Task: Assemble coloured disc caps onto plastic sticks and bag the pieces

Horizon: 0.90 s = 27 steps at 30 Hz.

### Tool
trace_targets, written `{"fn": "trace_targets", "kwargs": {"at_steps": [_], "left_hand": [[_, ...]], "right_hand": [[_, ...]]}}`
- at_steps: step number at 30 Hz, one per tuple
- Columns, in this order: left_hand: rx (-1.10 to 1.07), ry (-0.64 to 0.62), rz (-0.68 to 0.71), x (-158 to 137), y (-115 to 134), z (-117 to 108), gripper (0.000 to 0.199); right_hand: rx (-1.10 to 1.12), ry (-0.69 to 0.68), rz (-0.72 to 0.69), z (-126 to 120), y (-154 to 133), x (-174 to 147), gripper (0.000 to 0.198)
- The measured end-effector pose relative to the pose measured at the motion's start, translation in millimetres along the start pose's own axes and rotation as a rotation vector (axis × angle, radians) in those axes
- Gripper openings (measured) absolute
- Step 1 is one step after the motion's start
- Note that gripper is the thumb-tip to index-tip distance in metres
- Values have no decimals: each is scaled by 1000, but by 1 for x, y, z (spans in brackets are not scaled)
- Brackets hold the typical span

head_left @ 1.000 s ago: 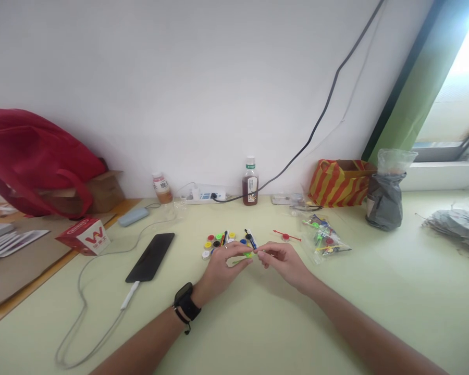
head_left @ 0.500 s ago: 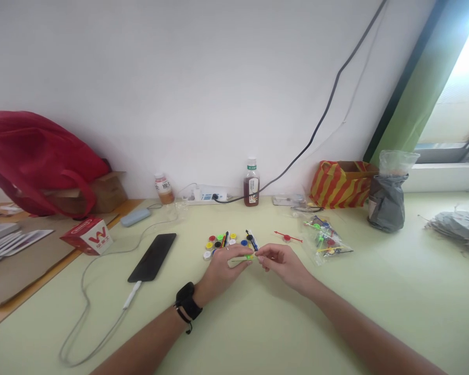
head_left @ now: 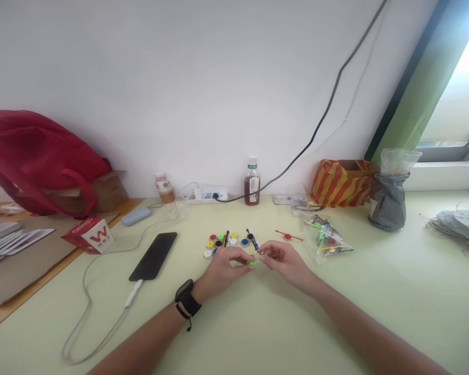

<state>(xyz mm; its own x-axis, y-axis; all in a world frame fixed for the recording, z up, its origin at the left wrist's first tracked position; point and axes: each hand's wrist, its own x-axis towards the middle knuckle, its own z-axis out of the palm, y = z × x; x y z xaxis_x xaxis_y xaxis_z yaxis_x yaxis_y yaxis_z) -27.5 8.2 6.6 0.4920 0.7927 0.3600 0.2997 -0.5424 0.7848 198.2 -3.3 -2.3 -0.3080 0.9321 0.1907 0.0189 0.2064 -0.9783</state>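
Note:
My left hand [head_left: 227,270], with a black watch on its wrist, pinches a small green plastic piece [head_left: 252,263] between thumb and fingertips. Close by on the right, my right hand [head_left: 283,263] has its thumb and fingers pressed together; whatever is in them is too small to make out. Just beyond my left hand lie several round plastic discs, among them a yellow disc [head_left: 210,245] and a blue disc [head_left: 245,242], plus thin coloured arrows. A red arrow on a round base [head_left: 287,237] rests past my right hand.
A clear bag of coloured plastic parts [head_left: 328,239] lies to the right. Left are a phone [head_left: 153,256] on a white cable and a red-and-white box [head_left: 89,235]. A brown-liquid bottle [head_left: 252,182] and a power strip [head_left: 207,195] stand along the wall.
The green piece has turned and sits slightly lower in my left fingers, showing more plainly. My right fingertips have shifted slightly right, away from it.

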Motion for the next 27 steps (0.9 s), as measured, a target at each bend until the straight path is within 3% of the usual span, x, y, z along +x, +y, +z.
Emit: {"fn": "trace_targets", "kwargs": {"at_steps": [4,7,10,13,15,21,27], "left_hand": [[2,-47,-13,0,6,-2,17],[143,-19,18,-1,9,-5,28],[336,18,46,-2,8,-9,45],[468,7,61,-2,3,-10,38],[535,-30,81,-2,1,-9,37],[591,-177,121,-4,7,-6,39],[565,-193,120,-4,11,-7,38]], "right_hand": [[18,-14,-7,1,-2,0,34],[26,12,-17,-2,-5,1,35],[-9,175,-38,-12,-7,4,39],[-105,403,-59,-25,-5,7,44],[-174,485,-62,-30,-1,9,46],[-153,450,-49,-22,8,10,45],[-80,399,-11,-12,13,11,45]]}}
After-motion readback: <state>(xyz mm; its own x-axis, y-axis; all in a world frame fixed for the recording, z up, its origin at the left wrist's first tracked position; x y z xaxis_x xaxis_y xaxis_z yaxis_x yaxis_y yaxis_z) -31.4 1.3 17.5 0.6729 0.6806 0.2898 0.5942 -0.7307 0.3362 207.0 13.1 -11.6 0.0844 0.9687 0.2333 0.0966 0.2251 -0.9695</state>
